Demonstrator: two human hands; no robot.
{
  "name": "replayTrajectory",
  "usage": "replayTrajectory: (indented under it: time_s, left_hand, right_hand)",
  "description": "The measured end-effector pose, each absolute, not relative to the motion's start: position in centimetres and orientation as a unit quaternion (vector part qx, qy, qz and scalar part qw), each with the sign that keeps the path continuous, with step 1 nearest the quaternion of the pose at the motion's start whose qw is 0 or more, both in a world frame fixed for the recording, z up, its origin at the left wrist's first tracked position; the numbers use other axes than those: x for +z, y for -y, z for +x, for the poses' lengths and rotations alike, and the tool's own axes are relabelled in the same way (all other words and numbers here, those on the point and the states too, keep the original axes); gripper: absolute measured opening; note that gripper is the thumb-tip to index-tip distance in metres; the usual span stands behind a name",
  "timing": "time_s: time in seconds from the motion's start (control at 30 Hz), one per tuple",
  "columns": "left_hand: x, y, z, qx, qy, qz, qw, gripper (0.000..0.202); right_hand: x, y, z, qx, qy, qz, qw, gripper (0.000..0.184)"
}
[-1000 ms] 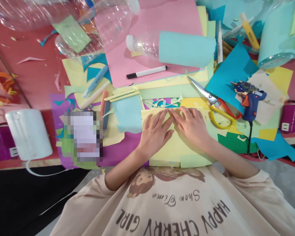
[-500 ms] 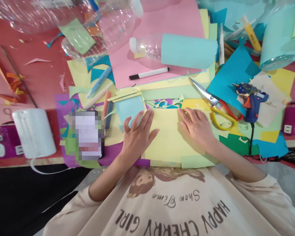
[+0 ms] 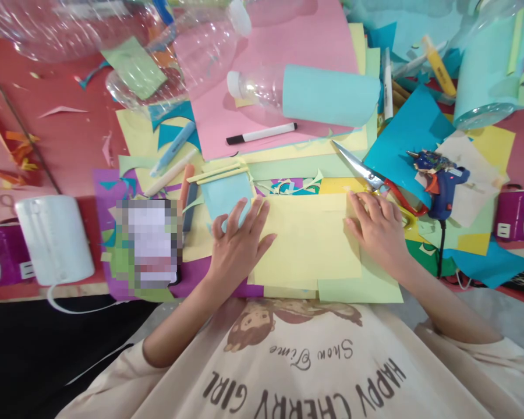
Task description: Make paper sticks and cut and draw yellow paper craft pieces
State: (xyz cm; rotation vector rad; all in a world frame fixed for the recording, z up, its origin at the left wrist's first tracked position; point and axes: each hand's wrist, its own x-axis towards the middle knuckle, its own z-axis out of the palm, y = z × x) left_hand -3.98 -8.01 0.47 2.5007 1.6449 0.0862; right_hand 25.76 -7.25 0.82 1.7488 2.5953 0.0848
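A pale yellow sheet of paper [image 3: 305,238] lies flat in front of me, over a light green sheet [image 3: 362,291]. My left hand [image 3: 238,241] rests with fingers spread on its left edge, beside a light blue paper piece [image 3: 227,195]. On the right edge lies my right hand [image 3: 378,224], fingers stretched out and holding nothing. Just beyond that hand are scissors [image 3: 362,166] with red and yellow handles, the yellow one mostly hidden by the hand. A blue hot glue gun [image 3: 443,186] sits farther right.
A bottle wrapped in light blue paper [image 3: 332,95] lies on pink paper, with a black-and-white marker [image 3: 262,134] in front. Clear plastic bottles [image 3: 201,52] lie at the back left. A blurred-out phone [image 3: 152,244] and a white pouch [image 3: 55,238] are at left.
My right hand has slid to the right along the yellow sheet, now covering the scissors' yellow handle. My left hand stays at the left edge. The view has shifted slightly.
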Motion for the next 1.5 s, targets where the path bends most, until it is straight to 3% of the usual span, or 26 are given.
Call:
replayTrajectory:
  time_s: [0.57, 0.87, 1.07, 1.3, 1.4, 1.5]
  left_hand:
    - [-0.1, 8.5, -4.1, 0.024, -0.6, 0.791, 0.116, 0.056]
    - [0.4, 7.3, -3.1, 0.094, -0.55, 0.823, 0.103, 0.049]
    - [2.0, 4.7, -0.6, 0.085, -0.486, 0.861, 0.126, 0.041]
    - [2.5, 2.7, 0.5, 0.052, -0.493, 0.856, 0.146, 0.033]
    - [2.4, 1.7, -0.6, 0.051, -0.528, 0.826, 0.193, 0.028]
    - [2.1, 0.5, -2.5, 0.138, -0.581, 0.749, 0.287, 0.025]
  right_hand:
    - [0.8, 7.3, 26.4, 0.054, -0.816, 0.575, 0.011, 0.054]
    - [0.8, 5.4, 26.3, -0.027, -0.844, 0.522, -0.121, 0.04]
    - [0.5, 3.5, 25.5, 0.01, -0.869, 0.47, -0.156, 0.019]
    - [2.3, 3.8, 25.3, -0.05, -0.846, 0.464, -0.259, 0.02]
    - [3.1, 4.4, 26.3, -0.088, -0.787, 0.521, -0.32, 0.014]
    - [3.2, 4.9, 28.1, -0.117, -0.722, 0.576, -0.365, 0.006]
